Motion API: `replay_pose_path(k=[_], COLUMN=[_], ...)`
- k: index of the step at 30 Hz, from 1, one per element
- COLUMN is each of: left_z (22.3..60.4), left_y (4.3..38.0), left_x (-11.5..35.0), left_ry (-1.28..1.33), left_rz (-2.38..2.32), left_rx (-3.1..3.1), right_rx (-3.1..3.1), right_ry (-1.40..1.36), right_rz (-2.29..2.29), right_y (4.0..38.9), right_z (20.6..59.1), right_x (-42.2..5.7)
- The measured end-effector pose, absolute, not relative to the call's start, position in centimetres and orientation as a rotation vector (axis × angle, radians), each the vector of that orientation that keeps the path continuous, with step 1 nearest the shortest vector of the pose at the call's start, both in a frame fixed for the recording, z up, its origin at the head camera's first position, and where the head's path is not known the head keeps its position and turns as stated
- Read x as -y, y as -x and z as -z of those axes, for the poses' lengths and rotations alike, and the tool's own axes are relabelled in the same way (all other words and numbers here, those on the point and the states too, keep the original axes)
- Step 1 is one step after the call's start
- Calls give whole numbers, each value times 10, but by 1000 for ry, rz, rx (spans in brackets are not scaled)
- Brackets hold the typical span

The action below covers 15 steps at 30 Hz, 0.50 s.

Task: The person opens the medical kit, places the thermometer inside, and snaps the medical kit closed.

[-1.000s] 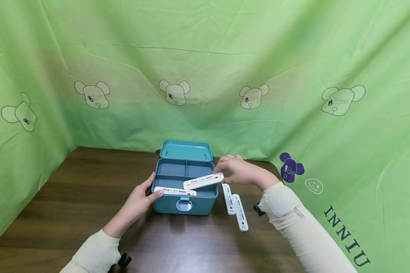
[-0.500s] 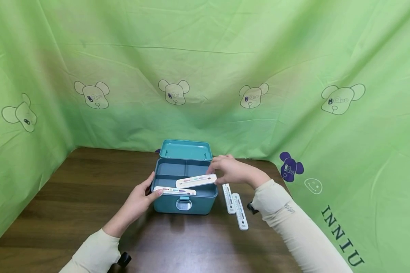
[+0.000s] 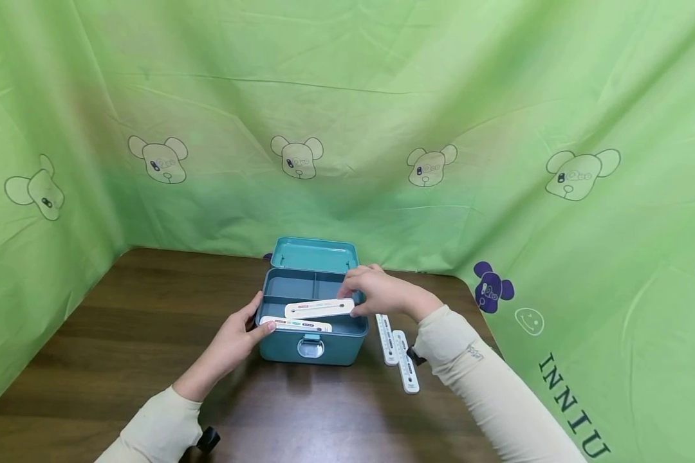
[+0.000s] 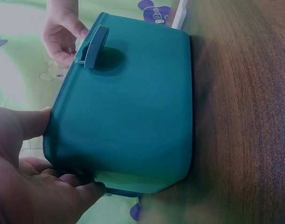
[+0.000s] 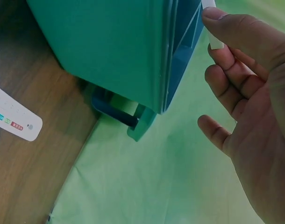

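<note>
In the head view my right hand pinches one end of a white strip thermometer, holding it slanted over the front compartment of a teal box. The right wrist view shows thumb and fingers on the end of this thermometer. A second thermometer lies along the front of that compartment. My left hand grips the box's left front corner, thumb over the rim; in the left wrist view its fingers curl against the side of the box.
Two more thermometers lie on the wooden table right of the box, one nearer the box and one nearer me. The box lid stands open at the back. Green printed cloth hangs behind and beside the table.
My right hand has moved left with its thermometer, bringing it farther over the front compartment and closer to the thermometer inside. My left hand has stayed on the box corner.
</note>
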<state>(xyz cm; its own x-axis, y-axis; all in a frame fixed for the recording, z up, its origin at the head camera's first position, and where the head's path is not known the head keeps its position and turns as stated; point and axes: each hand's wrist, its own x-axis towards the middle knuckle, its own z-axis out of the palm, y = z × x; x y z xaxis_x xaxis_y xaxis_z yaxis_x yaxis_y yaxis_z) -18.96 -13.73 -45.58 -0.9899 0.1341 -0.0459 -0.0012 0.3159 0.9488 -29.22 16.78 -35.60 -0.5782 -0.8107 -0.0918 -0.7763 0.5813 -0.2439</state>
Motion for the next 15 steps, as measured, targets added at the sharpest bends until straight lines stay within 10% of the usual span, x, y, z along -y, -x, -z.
replay_pose_path(k=[15], left_z=[455], left_y=[192], left_x=[138], left_ry=[-122], left_rz=[-1768], left_rx=[-2442], right_rx=[-2606], right_ry=[1392], right_rz=[183], right_y=[294], right_z=[371], right_x=[-149])
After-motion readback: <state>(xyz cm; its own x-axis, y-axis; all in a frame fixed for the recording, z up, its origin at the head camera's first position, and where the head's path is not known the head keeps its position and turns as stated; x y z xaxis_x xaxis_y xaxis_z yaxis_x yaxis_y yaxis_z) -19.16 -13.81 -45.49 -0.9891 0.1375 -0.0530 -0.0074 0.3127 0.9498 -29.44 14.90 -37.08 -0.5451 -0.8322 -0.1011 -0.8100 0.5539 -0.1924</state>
